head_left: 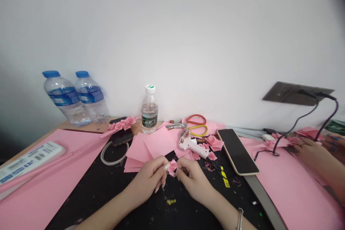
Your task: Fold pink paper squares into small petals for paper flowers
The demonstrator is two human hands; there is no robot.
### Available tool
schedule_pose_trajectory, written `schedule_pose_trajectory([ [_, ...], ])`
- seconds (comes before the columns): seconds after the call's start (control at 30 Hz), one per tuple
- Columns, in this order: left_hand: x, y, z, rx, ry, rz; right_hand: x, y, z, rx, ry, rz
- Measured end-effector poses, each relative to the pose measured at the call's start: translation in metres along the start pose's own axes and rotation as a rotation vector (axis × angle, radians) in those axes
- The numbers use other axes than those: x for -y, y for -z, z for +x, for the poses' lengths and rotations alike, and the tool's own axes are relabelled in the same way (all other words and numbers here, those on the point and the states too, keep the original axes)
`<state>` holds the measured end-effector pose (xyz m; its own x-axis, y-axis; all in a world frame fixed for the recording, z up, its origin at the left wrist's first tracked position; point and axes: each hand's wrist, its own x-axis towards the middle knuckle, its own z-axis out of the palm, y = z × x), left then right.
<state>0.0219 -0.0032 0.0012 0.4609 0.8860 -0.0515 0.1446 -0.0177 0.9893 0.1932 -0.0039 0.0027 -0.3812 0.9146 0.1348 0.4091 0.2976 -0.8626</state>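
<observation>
Between my two hands is a small pink paper flower (172,168), held up over the black mat (151,205). My left hand (152,178) pinches its left side with thumb and forefinger. On the other side, my right hand (192,176) grips the flower's right edge, its fingers curled. Just beyond the hands lie square pink paper sheets (151,147) in a loose pile. A pale pink glue gun (192,147) rests behind my right hand, with several folded paper flowers (215,143) around it. Scissors (198,125) with red and yellow handles lie behind the gun.
Water bottles (149,111) stand along the wall. A phone (238,152) lies to the right, and another phone (122,136) beside a roll of tape (107,154) at left. Large pink sheets (67,165) flank the mat. Another person's hands (312,154) work at far right, below a socket (291,93) with cables.
</observation>
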Motion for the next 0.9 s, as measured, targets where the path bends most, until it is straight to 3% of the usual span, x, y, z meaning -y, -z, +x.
schedule_pose_trajectory([
  [0.3,0.0048,0.001,0.0015,-0.047,-0.007,0.002,-0.0024,-0.001,0.0022,-0.06,-0.022,-0.042],
  [0.9,0.005,0.0016,0.0022,-0.08,-0.012,0.021,-0.0025,-0.0003,0.0014,-0.028,-0.016,-0.104],
])
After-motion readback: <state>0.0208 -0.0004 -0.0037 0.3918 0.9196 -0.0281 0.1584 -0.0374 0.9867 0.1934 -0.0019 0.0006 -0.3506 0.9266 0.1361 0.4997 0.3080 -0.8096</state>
